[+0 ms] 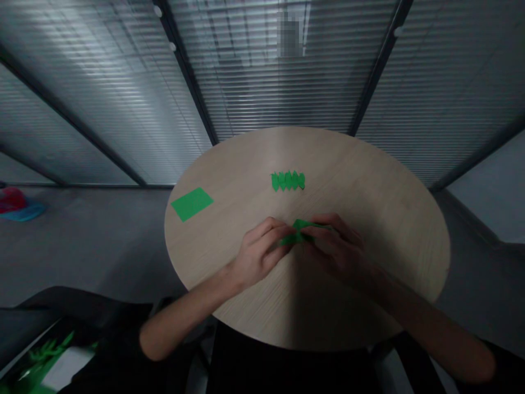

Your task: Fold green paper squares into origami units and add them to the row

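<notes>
Both my hands meet over the middle of a round light wooden table. My left hand is closed, its fingertips pinching the left end of a small folded green paper piece. My right hand is also closed, its fingers gripping the same paper from the right and covering most of it. Farther back on the table lies a row of folded green paper shapes, joined side by side, apart from my hands.
A flat green paper sheet lies near the table's left edge. Window blinds with dark frames fill the background. Green paper scraps sit at the lower left, off the table. A red and blue object lies on the floor at far left.
</notes>
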Available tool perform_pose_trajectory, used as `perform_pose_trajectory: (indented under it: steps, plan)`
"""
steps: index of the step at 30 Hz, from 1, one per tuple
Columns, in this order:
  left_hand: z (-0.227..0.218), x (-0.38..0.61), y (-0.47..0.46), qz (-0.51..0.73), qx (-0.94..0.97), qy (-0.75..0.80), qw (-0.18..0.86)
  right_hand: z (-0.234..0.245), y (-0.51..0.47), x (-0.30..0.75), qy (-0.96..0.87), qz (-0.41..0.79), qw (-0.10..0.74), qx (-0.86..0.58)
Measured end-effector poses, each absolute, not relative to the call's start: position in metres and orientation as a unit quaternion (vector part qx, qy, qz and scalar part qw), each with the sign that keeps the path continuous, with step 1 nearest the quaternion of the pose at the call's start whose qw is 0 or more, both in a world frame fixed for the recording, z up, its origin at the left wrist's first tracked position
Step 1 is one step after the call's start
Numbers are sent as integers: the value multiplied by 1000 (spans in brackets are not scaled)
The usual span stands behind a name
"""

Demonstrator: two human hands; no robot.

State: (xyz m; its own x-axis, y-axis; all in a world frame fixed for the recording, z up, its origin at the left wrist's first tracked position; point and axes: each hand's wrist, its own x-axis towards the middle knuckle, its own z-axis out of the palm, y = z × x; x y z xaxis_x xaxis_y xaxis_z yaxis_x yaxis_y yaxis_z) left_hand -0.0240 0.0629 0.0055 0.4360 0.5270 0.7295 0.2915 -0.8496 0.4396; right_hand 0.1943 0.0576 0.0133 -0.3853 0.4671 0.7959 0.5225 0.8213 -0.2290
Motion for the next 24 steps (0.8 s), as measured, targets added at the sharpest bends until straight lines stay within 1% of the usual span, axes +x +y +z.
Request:
perform_pose_trajectory:
  steps: [5,12,14,17,24]
  plan:
    - [10,-24,62,485,831,250,110,17,57,195,-832,-11,468,-298]
    - [8,-25,62,486,831,257,88,14,59,195,-819,10,496,-289]
    - [8,-25,62,486,831,257,86,12,59,196,-825,16,489,-282]
    - [9,-26,63,486,832,255,87,8,60,199,-834,18,473,-282]
    - [8,-25,65,475,840,232,120,8,60,200,-831,14,483,-276]
